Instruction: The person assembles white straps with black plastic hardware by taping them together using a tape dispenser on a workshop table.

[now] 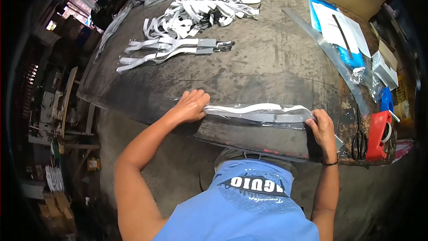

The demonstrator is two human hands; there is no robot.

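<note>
Head view: a clear plastic sleeve (261,115) holding white straps lies lengthwise along the near edge of the worn table (267,62). The left hand (192,105) presses flat on one end; the right hand (322,129) pinches the other, just left of the scissors (359,140).

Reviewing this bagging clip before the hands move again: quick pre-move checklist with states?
1. Left hand presses flat on the left end of the long clear plastic sleeve holding a white strap: ok.
2. Right hand grips the sleeve's right end: ok.
3. Sleeve lies fully on the dark worn tabletop, close to its near edge: ok.
4. Strap lies flat inside: not ok, it looks wavy.
5. Sleeve's end sealed: cannot tell.
6. Red tape dispenser and black scissors lie beside the right hand: ok.
</note>
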